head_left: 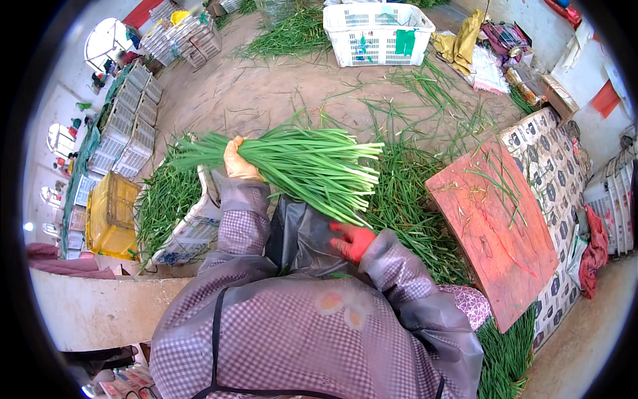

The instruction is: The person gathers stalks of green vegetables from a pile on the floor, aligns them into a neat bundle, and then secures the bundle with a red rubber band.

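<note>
My left hand (239, 159), in a pale orange glove, is closed around a thick bunch of Chinese chives (312, 163). The bunch lies crosswise above my lap, green leaf tips to the left and pale stalk ends fanned out to the right. Just below those stalk ends is my right hand (353, 243), in a red glove. Its fingers are apart and slightly bent, with no object seen in them. Under the bunch, dark plastic sheeting (306, 229) covers my lap.
Left of me stands a white crate (189, 233) filled with chives, beside a yellow crate (113, 213). Loose chives (412, 199) lie heaped to my right, next to a tilted reddish board (498, 226). A white basket (375, 33) sits farther off on the floor.
</note>
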{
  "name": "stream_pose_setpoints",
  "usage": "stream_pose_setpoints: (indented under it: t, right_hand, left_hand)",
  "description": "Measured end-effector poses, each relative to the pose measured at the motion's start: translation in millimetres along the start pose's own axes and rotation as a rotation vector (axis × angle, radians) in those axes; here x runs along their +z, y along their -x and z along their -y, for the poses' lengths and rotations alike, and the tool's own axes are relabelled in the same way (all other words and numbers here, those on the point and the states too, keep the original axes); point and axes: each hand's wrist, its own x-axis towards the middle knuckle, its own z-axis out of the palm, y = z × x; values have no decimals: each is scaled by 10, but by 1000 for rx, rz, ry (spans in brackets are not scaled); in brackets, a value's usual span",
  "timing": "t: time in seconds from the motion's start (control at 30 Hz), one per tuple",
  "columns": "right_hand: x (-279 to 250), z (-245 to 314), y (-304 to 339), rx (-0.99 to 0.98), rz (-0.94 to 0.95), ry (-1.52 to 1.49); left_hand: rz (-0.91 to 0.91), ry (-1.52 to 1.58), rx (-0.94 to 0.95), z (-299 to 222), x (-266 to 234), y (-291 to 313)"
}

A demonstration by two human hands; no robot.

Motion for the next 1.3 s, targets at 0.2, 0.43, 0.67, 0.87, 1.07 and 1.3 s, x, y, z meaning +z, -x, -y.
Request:
stream_pose_setpoints:
  t: [0.2, 0.43, 0.67, 0.87, 1.07, 1.3]
  right_hand:
    - [11, 140, -150, -84, 75, -247]
    - [-132, 145, -735, -82, 54, -188]
    - [-346, 272, -1044, -29, -119, -221]
    - [-418, 256, -1073, -43, -241, -316]
    - [-435, 125, -872, -96, -296, -554]
    - [-461, -143, -533, -224, -267, -1092]
  left_hand:
    - [213, 136, 130, 2, 708, 258]
    - [438, 130, 203, 12, 1387, 707]
    - [507, 242, 55, 79, 1605, 1194]
    - [466, 136, -7, 116, 1100, 1461]
    - [732, 9, -160, 79, 102, 1309]
    - [789, -330, -421, -336, -715, 1474]
